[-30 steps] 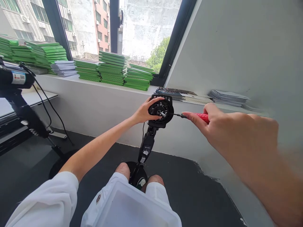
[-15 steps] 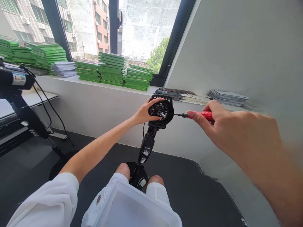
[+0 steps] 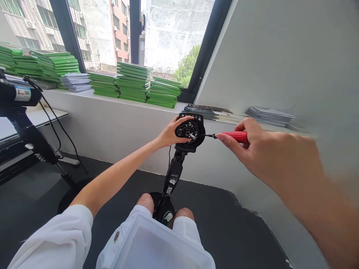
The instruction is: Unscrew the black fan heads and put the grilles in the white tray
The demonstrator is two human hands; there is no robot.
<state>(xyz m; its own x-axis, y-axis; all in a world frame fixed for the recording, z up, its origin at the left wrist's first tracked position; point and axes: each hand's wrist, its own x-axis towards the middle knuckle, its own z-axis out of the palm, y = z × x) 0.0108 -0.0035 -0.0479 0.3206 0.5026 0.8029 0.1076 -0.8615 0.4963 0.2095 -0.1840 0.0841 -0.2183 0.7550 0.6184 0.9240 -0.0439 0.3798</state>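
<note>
A black round fan head [image 3: 198, 129] with a slotted housing and a small metal shaft at its middle stands on a black post [image 3: 174, 172]. My left hand [image 3: 171, 133] grips the housing from its left side, fingers over the top and thumb across the lower front. In my right hand [image 3: 252, 144], thumb and fingers are closed round the red handle of a screwdriver [image 3: 234, 136]. The screwdriver lies level, pointing left, and its dark shank reaches the right rim of the housing. Where exactly the tip sits is too small to tell.
A translucent plastic tray [image 3: 165, 246] rests on my lap. Green stacks [image 3: 133, 82] line the windowsill, with grey sheets [image 3: 269, 116] on the ledge at right. Another black stand machine [image 3: 28, 127] with hanging cables is at left. The post's round base [image 3: 155, 200] is between my legs.
My right hand and the screwdriver have shifted slightly left, closer to the housing. The left hand keeps its grip, and the fan head has barely moved.
</note>
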